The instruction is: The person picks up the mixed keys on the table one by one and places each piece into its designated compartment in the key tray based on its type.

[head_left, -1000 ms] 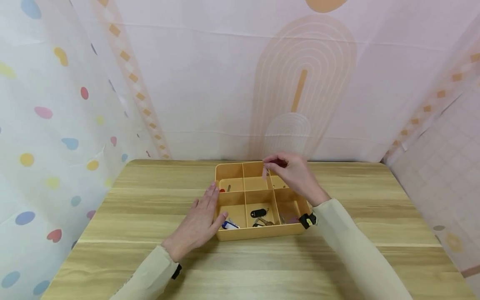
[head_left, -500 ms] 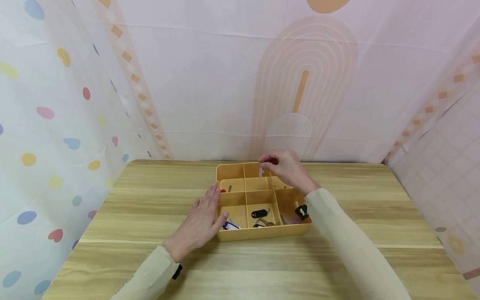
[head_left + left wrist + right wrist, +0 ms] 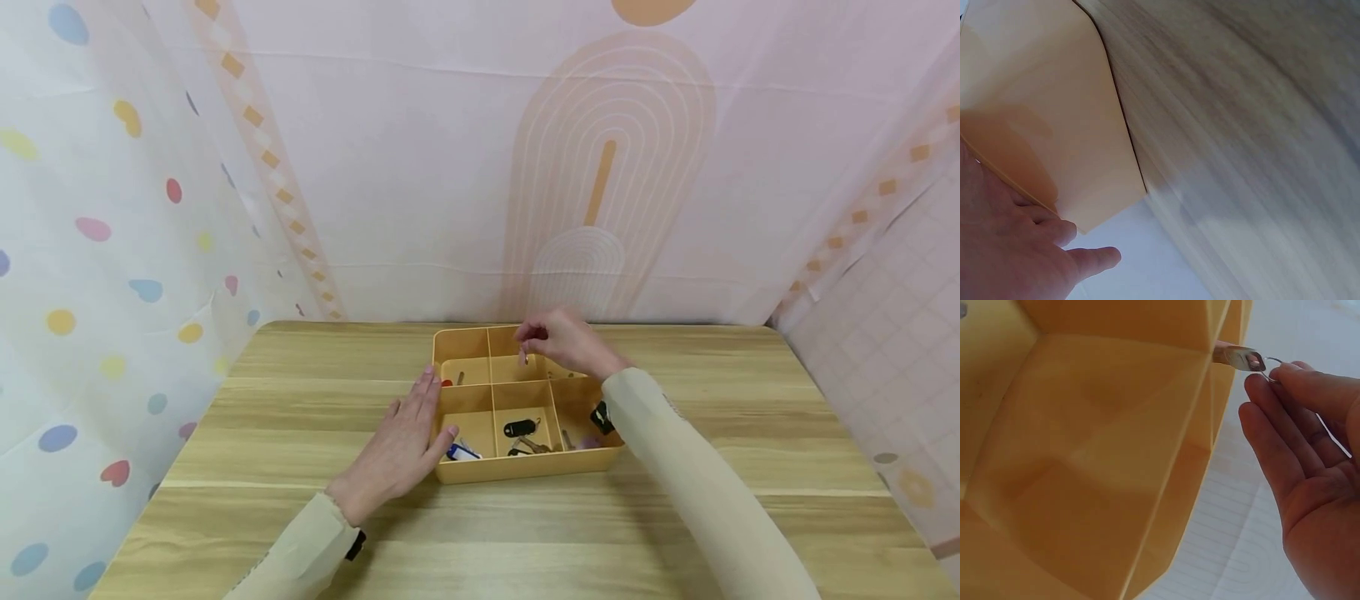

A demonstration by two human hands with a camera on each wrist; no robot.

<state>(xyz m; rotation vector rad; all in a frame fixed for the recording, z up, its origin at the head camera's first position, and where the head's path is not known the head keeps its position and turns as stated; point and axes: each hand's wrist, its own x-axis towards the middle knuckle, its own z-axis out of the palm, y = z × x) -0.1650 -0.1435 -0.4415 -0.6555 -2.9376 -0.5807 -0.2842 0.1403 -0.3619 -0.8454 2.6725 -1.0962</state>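
Observation:
My left hand (image 3: 393, 446) lies with straight fingers along the left wall of an orange-yellow divided box (image 3: 525, 469). In the left wrist view its fingertips are right at the rim. Above the back middle compartment, my right hand (image 3: 566, 343) pinches a metal ring between thumb and forefinger. From that ring hangs a key (image 3: 1244, 359), with a pale pink tag (image 3: 522, 357) beside it in the head view. The front middle compartment holds a black key tag (image 3: 519, 428) and a brass-coloured key (image 3: 536, 447). A blue-and-white key tag (image 3: 462, 452) lies at front left.
In the back left compartment are a red item (image 3: 447, 382) and a slim metal piece (image 3: 461, 377). A purplish item (image 3: 587, 442) lies at front right, partly hidden by the wrist strap. The box stands on a wood-grain table (image 3: 300, 400) before a patterned curtain (image 3: 420, 167).
My right hand has moved left from near the back right divider and then down, bringing the key and pink tag lower over the back middle compartment. My left hand keeps its place.

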